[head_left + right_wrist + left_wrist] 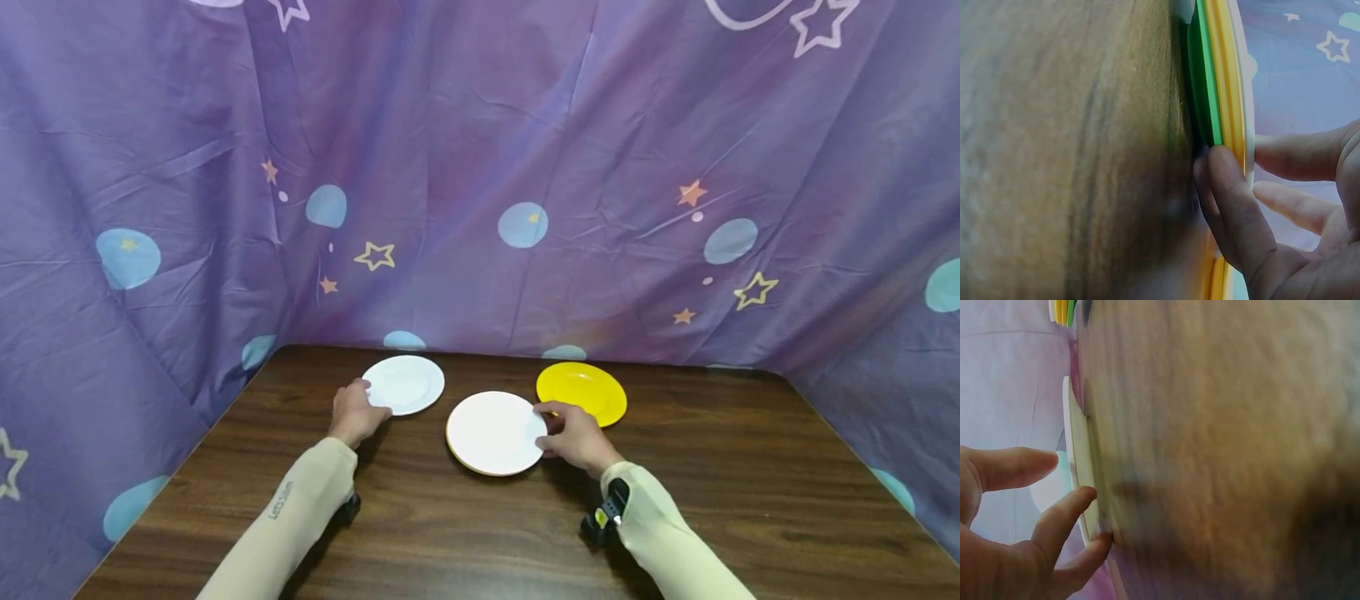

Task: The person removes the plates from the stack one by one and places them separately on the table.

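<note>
Near the table's back left, a white plate [406, 385] lies flat. My left hand [356, 414] is at its left rim; in the left wrist view two fingers [1088, 495] reach the rim, while another digit is spread apart above. Right of it stands a stack of plates [495, 433]. Its top plate is white, with yellow [1217, 37] and green [1202, 69] rims below. My right hand [576, 435] grips the stack's right edge, with digits against the white top and others curled round the rims below. The bottom of the stack is partly hidden by those fingers.
A yellow plate [581, 392] lies behind my right hand, near the table's back edge. The brown wooden table [465, 542] meets a purple curtain [450, 167] with stars and blue spots at the back and sides.
</note>
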{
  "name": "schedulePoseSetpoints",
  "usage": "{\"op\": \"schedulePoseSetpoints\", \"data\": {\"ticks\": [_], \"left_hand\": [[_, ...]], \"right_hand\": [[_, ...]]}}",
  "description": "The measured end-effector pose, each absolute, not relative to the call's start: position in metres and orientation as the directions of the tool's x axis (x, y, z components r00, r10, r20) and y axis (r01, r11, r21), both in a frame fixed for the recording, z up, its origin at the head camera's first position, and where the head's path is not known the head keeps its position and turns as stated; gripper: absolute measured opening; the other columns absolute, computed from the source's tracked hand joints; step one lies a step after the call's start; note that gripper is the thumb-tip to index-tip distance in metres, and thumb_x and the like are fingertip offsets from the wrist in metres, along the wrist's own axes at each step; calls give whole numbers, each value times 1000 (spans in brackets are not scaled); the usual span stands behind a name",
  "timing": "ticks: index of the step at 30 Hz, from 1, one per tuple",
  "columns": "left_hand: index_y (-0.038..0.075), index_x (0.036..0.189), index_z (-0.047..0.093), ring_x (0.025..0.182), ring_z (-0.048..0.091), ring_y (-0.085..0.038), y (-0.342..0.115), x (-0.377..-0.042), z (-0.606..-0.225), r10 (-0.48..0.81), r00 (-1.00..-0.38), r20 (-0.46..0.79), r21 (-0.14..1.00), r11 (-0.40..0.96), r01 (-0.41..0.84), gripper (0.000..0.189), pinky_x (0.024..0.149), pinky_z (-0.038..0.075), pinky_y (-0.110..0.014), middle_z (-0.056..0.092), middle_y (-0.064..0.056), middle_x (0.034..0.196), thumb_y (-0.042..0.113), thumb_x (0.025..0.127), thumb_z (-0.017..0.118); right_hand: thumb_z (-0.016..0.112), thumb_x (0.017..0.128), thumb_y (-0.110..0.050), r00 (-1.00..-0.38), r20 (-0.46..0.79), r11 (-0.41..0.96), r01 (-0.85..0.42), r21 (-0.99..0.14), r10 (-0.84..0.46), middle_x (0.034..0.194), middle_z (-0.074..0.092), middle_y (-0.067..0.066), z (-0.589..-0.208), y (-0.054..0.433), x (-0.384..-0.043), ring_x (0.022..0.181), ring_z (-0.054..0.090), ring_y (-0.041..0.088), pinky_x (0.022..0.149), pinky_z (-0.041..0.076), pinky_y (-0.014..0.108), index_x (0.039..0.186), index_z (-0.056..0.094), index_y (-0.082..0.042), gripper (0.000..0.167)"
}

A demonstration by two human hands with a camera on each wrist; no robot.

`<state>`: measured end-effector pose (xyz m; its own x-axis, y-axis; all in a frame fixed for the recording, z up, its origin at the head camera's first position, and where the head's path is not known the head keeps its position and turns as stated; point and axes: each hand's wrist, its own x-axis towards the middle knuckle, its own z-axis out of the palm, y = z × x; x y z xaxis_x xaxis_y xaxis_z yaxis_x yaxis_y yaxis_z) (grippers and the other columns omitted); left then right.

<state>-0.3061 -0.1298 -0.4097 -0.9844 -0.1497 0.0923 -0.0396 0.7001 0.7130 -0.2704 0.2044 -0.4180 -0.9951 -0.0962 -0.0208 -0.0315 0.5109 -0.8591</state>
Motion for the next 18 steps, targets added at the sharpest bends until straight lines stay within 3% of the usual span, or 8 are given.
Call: {"op": "schedulePoseSetpoints", "data": {"ticks": [9, 18], "left_hand": [[-14, 135, 50, 125, 47, -48, -124, -304, -407, -158, -984, 83, 721, 691, -50, 65, 110, 41, -52, 50, -39, 130, 10, 78, 71], [-8, 139, 49, 130, 47, -47, -118, -304, -395, -132, -985, 112, 714, 700, -12, 64, 112, 40, -53, 45, -36, 139, 15, 82, 69]], "right_hand": [[73, 80, 11, -995, -18, 508, -37, -860, -103, 94, 65, 21, -419, 206, -269, 74, 64, 18, 66, 62, 33, 132, 58, 6, 55], [74, 79, 10, -992, -12, 480, -50, -876, -124, 87, 61, 17, -418, 209, -270, 68, 65, 17, 65, 62, 30, 132, 56, 9, 56]]}}
